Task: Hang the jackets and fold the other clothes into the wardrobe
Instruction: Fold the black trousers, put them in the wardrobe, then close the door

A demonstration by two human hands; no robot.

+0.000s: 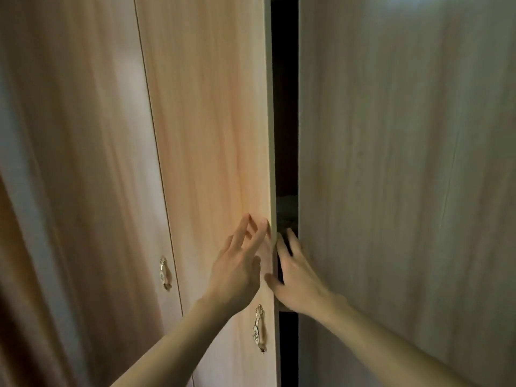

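A pale wood-grain wardrobe (212,65) filled the whole view, close in front of the person. Its shaded right door (405,163) stood ajar beside the warmly lit middle door (206,163), with a left door (83,135) beyond. Between the two nearer doors ran a narrow dark gap (284,107) (its contents too dim to make out). Two bare forearms reached up from below. The left hand (237,269) touched the middle door's face near its edge, its grip apart, fingers straight and spread. The right hand (296,275) held that door's edge, its grip clamped there, fingers in the gap and thumb on the front. An ornate metal handle (259,328) hung below the hands, a second handle (164,272) on the left door.
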